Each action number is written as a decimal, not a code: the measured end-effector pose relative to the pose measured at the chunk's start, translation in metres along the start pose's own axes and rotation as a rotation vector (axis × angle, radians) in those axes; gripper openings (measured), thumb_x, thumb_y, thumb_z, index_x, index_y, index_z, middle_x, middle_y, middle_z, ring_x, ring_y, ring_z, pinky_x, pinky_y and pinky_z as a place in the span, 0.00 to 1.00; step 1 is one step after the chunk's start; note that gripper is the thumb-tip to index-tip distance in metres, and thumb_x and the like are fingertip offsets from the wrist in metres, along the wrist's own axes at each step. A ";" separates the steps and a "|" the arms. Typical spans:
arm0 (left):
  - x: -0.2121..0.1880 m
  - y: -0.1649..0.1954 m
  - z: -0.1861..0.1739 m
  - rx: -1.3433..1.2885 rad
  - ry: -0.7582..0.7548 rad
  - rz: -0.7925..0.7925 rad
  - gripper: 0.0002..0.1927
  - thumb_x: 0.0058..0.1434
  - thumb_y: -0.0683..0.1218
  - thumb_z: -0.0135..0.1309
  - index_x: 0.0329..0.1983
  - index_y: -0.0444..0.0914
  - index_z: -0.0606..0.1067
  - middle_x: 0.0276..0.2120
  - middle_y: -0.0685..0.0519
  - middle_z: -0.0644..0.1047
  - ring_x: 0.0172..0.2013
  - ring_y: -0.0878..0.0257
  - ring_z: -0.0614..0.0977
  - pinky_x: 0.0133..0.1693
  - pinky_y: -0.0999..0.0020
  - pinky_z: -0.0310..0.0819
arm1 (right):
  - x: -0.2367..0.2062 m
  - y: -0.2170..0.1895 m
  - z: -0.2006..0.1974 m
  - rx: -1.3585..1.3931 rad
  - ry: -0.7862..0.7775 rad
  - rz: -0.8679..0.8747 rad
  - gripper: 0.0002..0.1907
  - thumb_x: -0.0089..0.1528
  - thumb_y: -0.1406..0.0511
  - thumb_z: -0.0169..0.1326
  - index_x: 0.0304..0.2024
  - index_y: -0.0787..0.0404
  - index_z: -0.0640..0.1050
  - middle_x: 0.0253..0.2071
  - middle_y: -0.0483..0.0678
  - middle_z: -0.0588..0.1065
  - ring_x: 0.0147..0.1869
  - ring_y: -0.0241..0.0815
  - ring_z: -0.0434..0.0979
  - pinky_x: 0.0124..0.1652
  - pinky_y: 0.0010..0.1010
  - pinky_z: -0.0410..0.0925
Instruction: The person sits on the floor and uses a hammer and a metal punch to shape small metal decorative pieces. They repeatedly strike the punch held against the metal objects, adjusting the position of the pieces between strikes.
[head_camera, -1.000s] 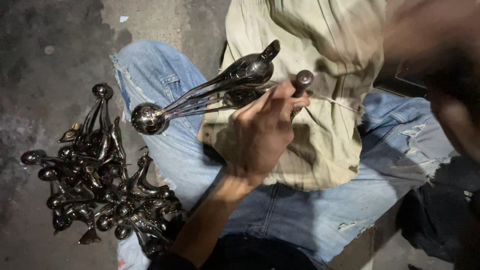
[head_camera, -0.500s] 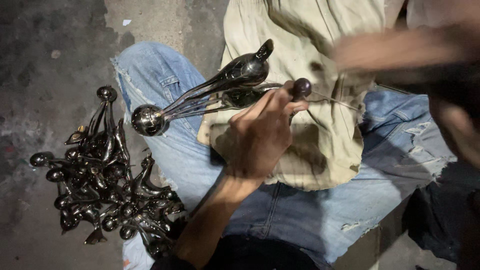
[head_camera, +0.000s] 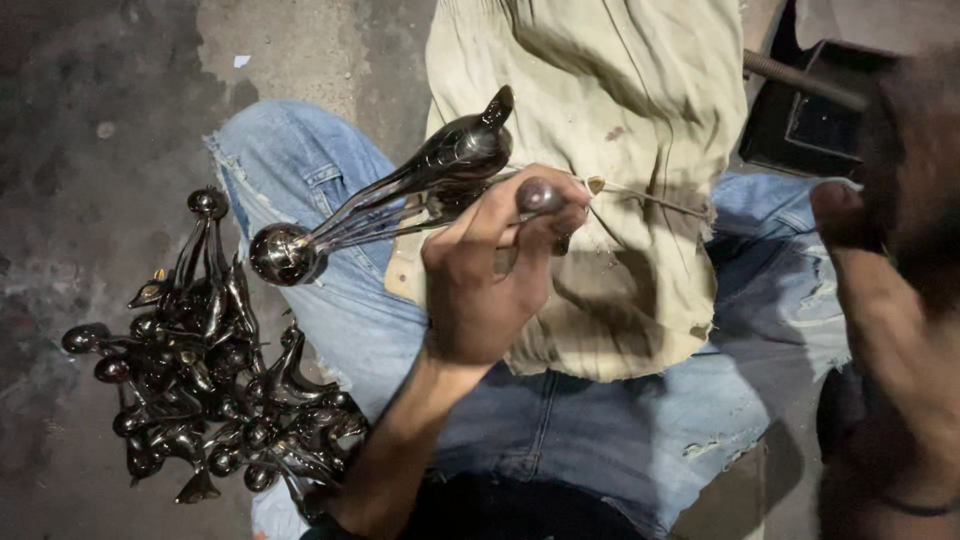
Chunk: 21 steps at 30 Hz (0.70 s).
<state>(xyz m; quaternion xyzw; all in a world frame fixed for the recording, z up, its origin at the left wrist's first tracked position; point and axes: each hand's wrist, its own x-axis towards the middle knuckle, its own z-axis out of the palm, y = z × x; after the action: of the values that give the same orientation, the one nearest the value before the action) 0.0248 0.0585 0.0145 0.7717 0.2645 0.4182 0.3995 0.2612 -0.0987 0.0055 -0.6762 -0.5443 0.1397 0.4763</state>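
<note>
Left hand (head_camera: 490, 275) is up over the lap, forearm rising from the bottom edge of the shot, wrist bent a bit, back of the hand facing the camera. Fingers are curled shut around a small bunch of dark shiny metal pieces (head_camera: 400, 195). These are long thin stems with a round ball end (head_camera: 282, 254) sticking out past the hand on the far-left side, and a bird-like shaped body (head_camera: 465, 150) just above the knuckles. Another rounded knob (head_camera: 540, 194) pokes up between the thumb and fingertips. A thin wire or rod (head_camera: 650, 198) runs off from the fingertips toward the right hand, lying across a beige cloth (head_camera: 620, 120) that's draped over the lap under both hands.

Right hand (head_camera: 880, 290) is way over at the frame's edge, dark and really blurred, and partly cut off. There's a fingertip or thumb visible but I honestly can't tell whether it's open or gripping anything.

Down to the left of the left hand, well apart from it, a heap of the same dark metal pieces (head_camera: 200, 390) sits on the concrete floor (head_camera: 90, 130) beside the knee in blue jeans (head_camera: 330, 190). Hard to separate individual ones in that pile. Beyond the right hand there's a dark boxy thing (head_camera: 815, 110) with a threaded rod (head_camera: 800, 78), mostly cut off.
</note>
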 end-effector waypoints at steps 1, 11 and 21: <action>0.003 -0.002 -0.001 -0.049 -0.038 0.036 0.14 0.72 0.36 0.57 0.59 0.36 0.74 0.48 0.51 0.84 0.46 0.66 0.88 0.48 0.75 0.87 | -0.011 0.011 0.007 0.111 0.078 0.093 0.17 0.73 0.78 0.50 0.64 0.70 0.68 0.51 0.52 0.71 0.51 0.39 0.76 0.53 0.29 0.73; 0.023 -0.010 -0.002 0.197 -0.230 0.220 0.19 0.66 0.31 0.59 0.59 0.35 0.75 0.42 0.48 0.84 0.42 0.62 0.88 0.42 0.70 0.85 | -0.033 0.082 0.036 -0.131 0.313 0.054 0.23 0.71 0.70 0.61 0.66 0.68 0.69 0.53 0.50 0.74 0.48 0.38 0.75 0.51 0.22 0.69; 0.026 -0.008 -0.002 0.201 -0.243 0.242 0.18 0.66 0.28 0.52 0.57 0.33 0.75 0.42 0.46 0.83 0.42 0.61 0.88 0.43 0.71 0.86 | -0.002 0.022 0.009 -0.043 0.173 0.050 0.22 0.70 0.68 0.58 0.64 0.67 0.69 0.49 0.48 0.71 0.50 0.38 0.74 0.50 0.28 0.69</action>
<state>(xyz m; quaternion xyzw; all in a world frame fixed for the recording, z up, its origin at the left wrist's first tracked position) 0.0362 0.0827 0.0200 0.8786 0.1602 0.3386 0.2964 0.2670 -0.0953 -0.0174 -0.7090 -0.4871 0.0808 0.5035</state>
